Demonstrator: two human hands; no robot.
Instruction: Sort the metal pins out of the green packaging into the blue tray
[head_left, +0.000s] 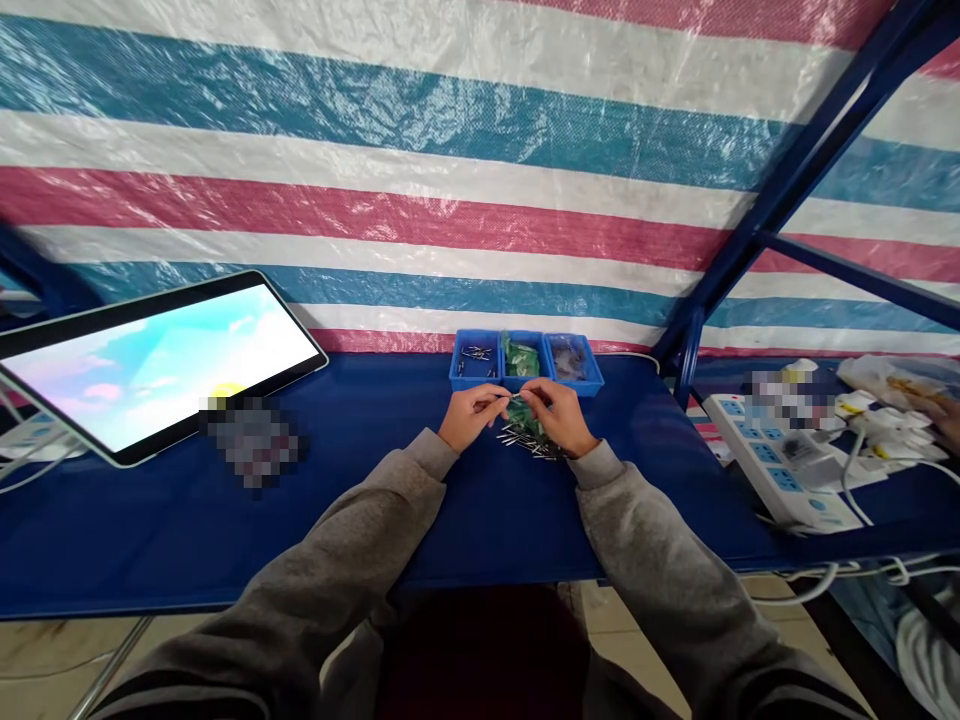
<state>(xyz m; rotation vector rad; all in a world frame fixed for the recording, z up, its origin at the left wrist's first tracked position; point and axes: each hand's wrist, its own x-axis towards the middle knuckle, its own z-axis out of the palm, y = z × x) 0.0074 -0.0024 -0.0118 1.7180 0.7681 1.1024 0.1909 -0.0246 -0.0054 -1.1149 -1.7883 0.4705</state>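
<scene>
My left hand (pixel 474 415) and my right hand (pixel 559 415) meet over the table, fingertips pinched together. Between them is a small, slim, light-coloured piece (pixel 515 396), too small to make out fully. Just below the hands lies a loose pile of thin metallic pieces (pixel 531 440), with green packets partly hidden behind my right hand. Directly beyond stand three joined blue bins. Several thin metal pieces lie in the left bin (pixel 454 370), green packets (pixel 523 358) fill the middle one, and greyish clear plastic items (pixel 568 358) sit in the right one.
A tilted monitor (pixel 165 360) stands on the left of the blue table (pixel 375 420), beside a blurred patch. At right are a large white power strip (pixel 765 455), plugs and cables. A blue metal frame (pixel 772 190) and striped sheeting (pixel 420 200) bound the back.
</scene>
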